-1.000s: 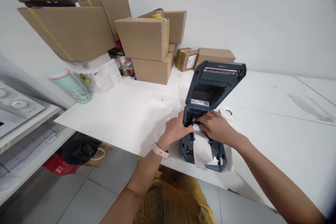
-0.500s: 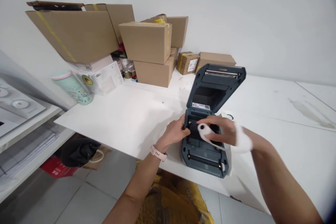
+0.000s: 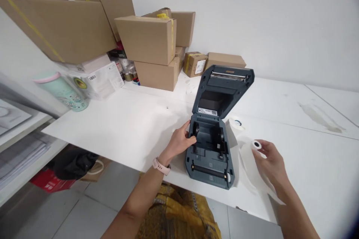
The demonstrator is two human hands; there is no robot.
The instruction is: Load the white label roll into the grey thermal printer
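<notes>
A dark grey label printer [image 3: 209, 157] stands on the white table with its lid raised and its roll bay bare. On its left rim rests my left hand [image 3: 181, 140], thumb at the inner edge and fingers along the outer side. To the right of the printer, my right hand [image 3: 270, 158] grips a small white paper roll [image 3: 256, 145], its dark core facing up. A loose strip of paper hangs from the roll over the tabletop. Another white roll [image 3: 237, 123] lies behind the printer's right side, partly hidden.
Cardboard boxes [image 3: 146, 41] are stacked at the back left, with smaller boxes [image 3: 226, 59] along the wall. A mint tumbler [image 3: 63, 91] stands at the left. The table's front edge runs just before the printer.
My right hand has moved right, out of the printer, carrying the white roll. My left hand stays on the printer's left rim. The view has shifted slightly.
</notes>
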